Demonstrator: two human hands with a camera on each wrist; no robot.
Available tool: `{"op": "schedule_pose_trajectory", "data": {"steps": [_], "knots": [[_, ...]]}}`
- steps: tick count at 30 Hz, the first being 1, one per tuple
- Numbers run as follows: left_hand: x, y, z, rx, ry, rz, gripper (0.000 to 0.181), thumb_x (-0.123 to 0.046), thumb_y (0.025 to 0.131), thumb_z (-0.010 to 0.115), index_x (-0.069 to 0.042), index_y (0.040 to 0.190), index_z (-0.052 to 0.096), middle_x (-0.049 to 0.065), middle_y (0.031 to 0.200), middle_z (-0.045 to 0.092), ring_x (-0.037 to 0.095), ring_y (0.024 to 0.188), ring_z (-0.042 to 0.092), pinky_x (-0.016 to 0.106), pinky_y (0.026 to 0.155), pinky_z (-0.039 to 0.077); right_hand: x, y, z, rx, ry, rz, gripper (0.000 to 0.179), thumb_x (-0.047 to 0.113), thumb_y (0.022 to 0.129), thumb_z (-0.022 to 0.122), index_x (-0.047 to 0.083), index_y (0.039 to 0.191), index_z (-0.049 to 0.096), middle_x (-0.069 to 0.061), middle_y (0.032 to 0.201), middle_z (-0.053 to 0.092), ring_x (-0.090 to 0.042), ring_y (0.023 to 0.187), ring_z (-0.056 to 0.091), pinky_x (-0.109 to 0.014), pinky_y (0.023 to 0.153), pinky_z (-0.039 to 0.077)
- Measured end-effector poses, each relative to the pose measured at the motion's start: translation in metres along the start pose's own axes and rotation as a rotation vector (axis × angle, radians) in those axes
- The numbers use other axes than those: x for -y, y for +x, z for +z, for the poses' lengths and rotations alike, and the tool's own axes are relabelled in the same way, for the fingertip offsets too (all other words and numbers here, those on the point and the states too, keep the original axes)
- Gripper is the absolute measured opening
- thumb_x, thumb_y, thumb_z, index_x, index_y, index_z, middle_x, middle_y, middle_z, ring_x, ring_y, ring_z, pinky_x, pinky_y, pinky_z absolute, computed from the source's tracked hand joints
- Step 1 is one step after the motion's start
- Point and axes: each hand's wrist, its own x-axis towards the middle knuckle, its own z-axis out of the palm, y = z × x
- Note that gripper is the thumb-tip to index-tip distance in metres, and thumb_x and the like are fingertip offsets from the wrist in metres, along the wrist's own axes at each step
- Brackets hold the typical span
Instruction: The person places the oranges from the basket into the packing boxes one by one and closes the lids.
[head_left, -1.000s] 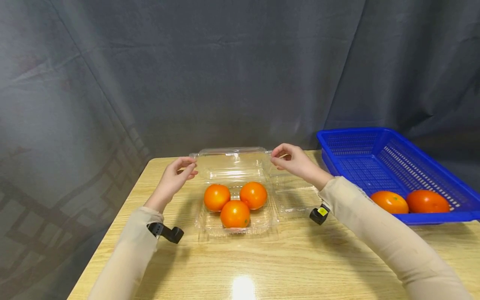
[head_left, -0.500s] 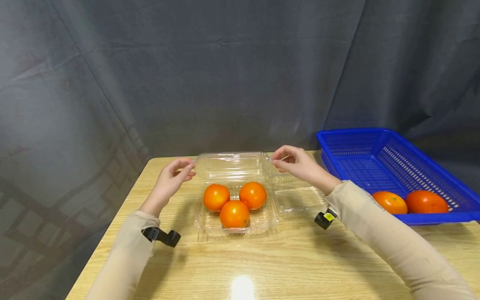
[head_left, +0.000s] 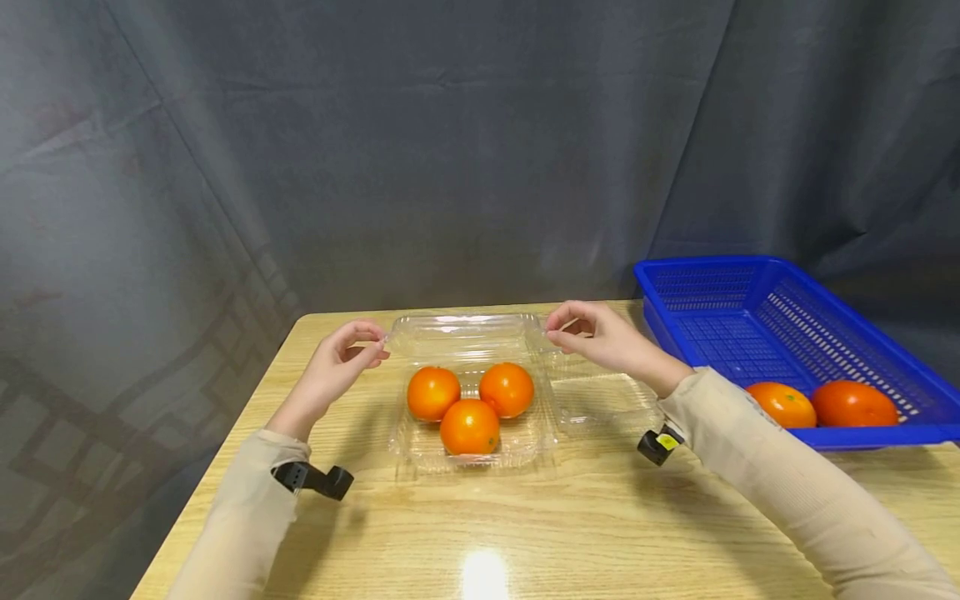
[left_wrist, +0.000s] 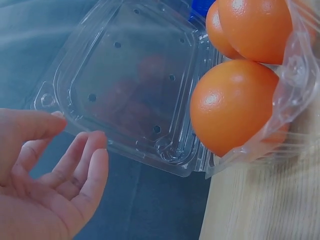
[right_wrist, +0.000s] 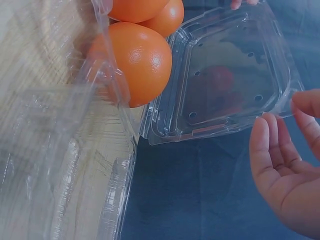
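My left grip (head_left: 341, 354) and right grip (head_left: 603, 337) are pinching corners of the clear plastic lid (head_left: 465, 332) behind three round orange fruits (head_left: 470, 421) in its clear plastic base (head_left: 420, 444), and I'm judging an even swing safest

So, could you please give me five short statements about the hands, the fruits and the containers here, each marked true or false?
1. Three round, glossy orange fruits sit in the ribbed, clear plastic container. True.
2. The lid is closed over these fruits. False: the clear plastic lid is open, on their far side.
3. The left hand and the right hand each pinch a lid corner. True.
4. The basket stands on the person's left. False: the rectangular, blue plastic basket is on the right.
5. Four fruits show in the basket. False: two orange fruits show there.
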Motion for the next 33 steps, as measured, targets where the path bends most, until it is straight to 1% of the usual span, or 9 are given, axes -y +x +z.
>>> {"op": "schedule_pose_trajectory", "data": {"steps": [2, 5, 8, 12, 15, 19, 24, 28, 33], "knots": [[0.001, -0.001, -0.001, 0.013, 0.009, 0.005, 0.028, -0.013, 0.095, 0.053, 0.001, 0.118, 0.050, 0.023, 0.120, 0.054, 0.004, 0.090, 0.063, 0.014, 0.084, 0.050, 0.000, -0.001, 0.001, 0.005, -0.006, -0.017, 0.012, 0.006, 0.089, 0.060, -0.003, 0.098, 0.061, -0.018, 0.100, 0.061, -0.007, 0.075, 0.061, -0.022, 0.069, 0.052], [0.002, -0.002, -0.002, 0.035, 0.028, 0.009, 0.029, -0.015, 0.095, 0.054, 0.001, 0.118, 0.051, 0.022, 0.121, 0.055, 0.006, 0.092, 0.063, 0.016, 0.086, 0.050, 0.002, -0.003, 0.002, 0.016, -0.023, -0.022, 0.011, 0.006, 0.089, 0.060, -0.002, 0.097, 0.061, -0.018, 0.101, 0.062, -0.015, 0.079, 0.062, -0.021, 0.070, 0.051], [0.003, -0.004, -0.004, 0.058, 0.044, 0.016, 0.030, -0.018, 0.094, 0.054, 0.000, 0.119, 0.052, 0.020, 0.121, 0.055, 0.002, 0.091, 0.062, 0.018, 0.087, 0.050, 0.002, -0.006, 0.002, 0.027, -0.036, -0.019, 0.012, 0.007, 0.089, 0.060, -0.003, 0.097, 0.061, -0.019, 0.102, 0.062, -0.022, 0.083, 0.062, -0.021, 0.070, 0.051], [0.007, -0.006, -0.006, 0.083, 0.052, 0.036, 0.031, -0.019, 0.094, 0.055, 0.000, 0.118, 0.053, 0.020, 0.119, 0.056, -0.002, 0.089, 0.060, 0.019, 0.088, 0.050, 0.001, -0.009, 0.002, 0.041, -0.046, -0.043, 0.013, 0.008, 0.089, 0.060, -0.003, 0.097, 0.061, -0.018, 0.101, 0.064, -0.018, 0.083, 0.062, -0.020, 0.070, 0.051], [0.009, -0.008, -0.007, 0.106, 0.045, 0.053, 0.030, -0.019, 0.094, 0.055, 0.001, 0.117, 0.054, 0.022, 0.118, 0.056, -0.001, 0.089, 0.061, 0.020, 0.089, 0.050, -0.001, -0.012, 0.002, 0.050, -0.064, -0.066, 0.010, 0.007, 0.089, 0.061, 0.000, 0.095, 0.062, -0.016, 0.098, 0.065, -0.013, 0.082, 0.062, -0.020, 0.071, 0.052], [0.011, -0.012, -0.009, 0.134, 0.025, 0.072, 0.030, -0.018, 0.095, 0.053, 0.002, 0.118, 0.054, 0.023, 0.119, 0.055, -0.001, 0.092, 0.060, 0.020, 0.089, 0.050, -0.003, -0.015, 0.004, 0.072, -0.081, -0.083, 0.010, 0.007, 0.088, 0.061, 0.000, 0.095, 0.062, -0.016, 0.097, 0.065, -0.016, 0.084, 0.063, -0.024, 0.075, 0.053], [0.011, -0.016, -0.009, 0.131, 0.017, 0.052, 0.033, -0.021, 0.097, 0.049, 0.003, 0.120, 0.053, 0.021, 0.122, 0.054, -0.003, 0.093, 0.059, 0.015, 0.087, 0.049, -0.004, -0.018, 0.007, 0.089, -0.086, -0.090, 0.009, 0.007, 0.088, 0.062, 0.000, 0.094, 0.063, -0.016, 0.097, 0.065, -0.016, 0.085, 0.062, -0.026, 0.075, 0.054], [0.010, -0.020, -0.008, 0.121, 0.021, 0.017, 0.034, -0.023, 0.097, 0.049, 0.003, 0.119, 0.054, 0.020, 0.117, 0.056, 0.001, 0.090, 0.060, 0.014, 0.084, 0.049, -0.005, -0.021, 0.009, 0.085, -0.096, -0.106, 0.008, 0.006, 0.087, 0.062, 0.000, 0.093, 0.063, -0.012, 0.094, 0.066, -0.012, 0.083, 0.061, -0.025, 0.074, 0.054], [0.010, -0.023, -0.006, 0.111, 0.035, -0.012, 0.034, -0.024, 0.097, 0.050, 0.003, 0.117, 0.055, 0.005, 0.103, 0.060, 0.009, 0.083, 0.060, 0.016, 0.081, 0.050, -0.006, -0.025, 0.011, 0.081, -0.106, -0.101, 0.005, 0.008, 0.087, 0.063, 0.004, 0.091, 0.064, -0.007, 0.091, 0.064, -0.009, 0.081, 0.057, -0.024, 0.073, 0.053]]}}
